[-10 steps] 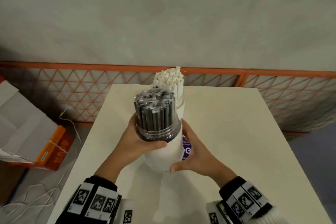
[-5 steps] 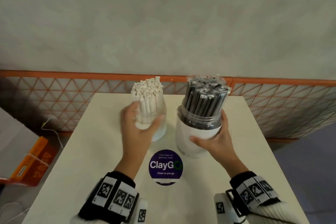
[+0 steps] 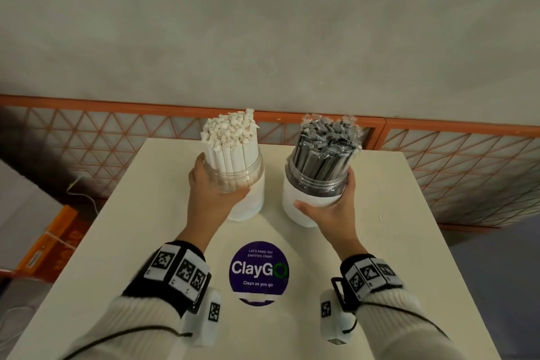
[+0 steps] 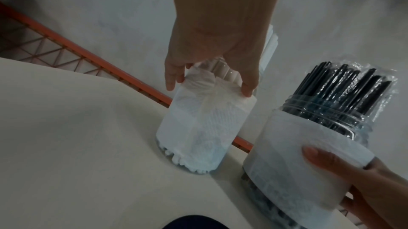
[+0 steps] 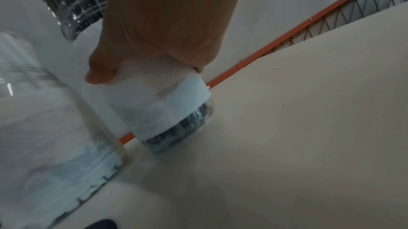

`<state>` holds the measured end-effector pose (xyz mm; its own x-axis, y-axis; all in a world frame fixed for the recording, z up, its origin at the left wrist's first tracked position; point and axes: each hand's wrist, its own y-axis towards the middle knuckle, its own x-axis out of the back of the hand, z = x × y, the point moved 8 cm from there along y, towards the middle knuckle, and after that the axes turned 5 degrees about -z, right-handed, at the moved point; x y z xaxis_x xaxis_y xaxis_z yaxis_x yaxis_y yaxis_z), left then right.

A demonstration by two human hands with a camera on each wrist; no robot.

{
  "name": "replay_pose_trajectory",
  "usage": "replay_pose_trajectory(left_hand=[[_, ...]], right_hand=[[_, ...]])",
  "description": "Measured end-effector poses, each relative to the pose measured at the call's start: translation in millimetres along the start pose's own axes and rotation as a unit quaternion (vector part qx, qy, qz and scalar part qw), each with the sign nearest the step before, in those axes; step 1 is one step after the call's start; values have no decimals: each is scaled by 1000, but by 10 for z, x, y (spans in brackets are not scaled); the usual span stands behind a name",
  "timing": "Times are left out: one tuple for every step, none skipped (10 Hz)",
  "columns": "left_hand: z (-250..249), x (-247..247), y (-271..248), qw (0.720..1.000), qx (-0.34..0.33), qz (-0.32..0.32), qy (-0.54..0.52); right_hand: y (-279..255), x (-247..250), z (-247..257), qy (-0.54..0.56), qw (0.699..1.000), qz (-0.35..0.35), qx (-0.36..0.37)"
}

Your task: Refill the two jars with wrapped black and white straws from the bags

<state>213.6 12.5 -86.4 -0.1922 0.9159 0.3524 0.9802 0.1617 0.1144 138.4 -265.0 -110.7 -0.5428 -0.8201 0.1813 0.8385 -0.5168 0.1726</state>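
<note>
Both clear plastic jars stand upright on the cream-white worktop (image 3: pixel 380 242), each banded with white paper towel and packed full. The jar of white paper-wrapped straws (image 3: pixel 233 172) sits inside the curl of the left hand (image 3: pixel 209 193); the jar of black straws in clear wrappers (image 3: pixel 318 184) sits inside the curl of the right hand (image 3: pixel 333 207). The straw tops rise well above both rims, so the filling itself looks done. No bags appear in any view, so whether any straws remain to load cannot be told. What seems left is only to settle the jars side by side and let go.

The left hand reaches forward with the wrist low, its fingers (image 4: pixel 174 75) wrapped round the far left side of the clear neck and the thumb across the near side. The right hand mirrors it: the thumb presses the paper band on the near side, and its fingers (image 3: pixel 352 181) curve round the right side. The jars stand just apart, beyond the round purple ClayGo sticker (image 3: pixel 258 270), which lies nearer the wrists than the fingers.
</note>
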Motion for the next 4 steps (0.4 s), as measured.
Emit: replay_pose_trajectory(left_hand=[[16,-18,52,1000,2,0,-6],[31,-26,105,1000,-10,2,-4],[105,-69,172,999,-6,39,-13],[169,-118,161,997,11,76,-3]], right_hand=[[47,-89,-38,-10,1000,5,-10],[80,-179,-59,-26,999,9,-21],[115,-216,30,-30,999,27,-21],[69,-249,30,-55,997,62,-8]])
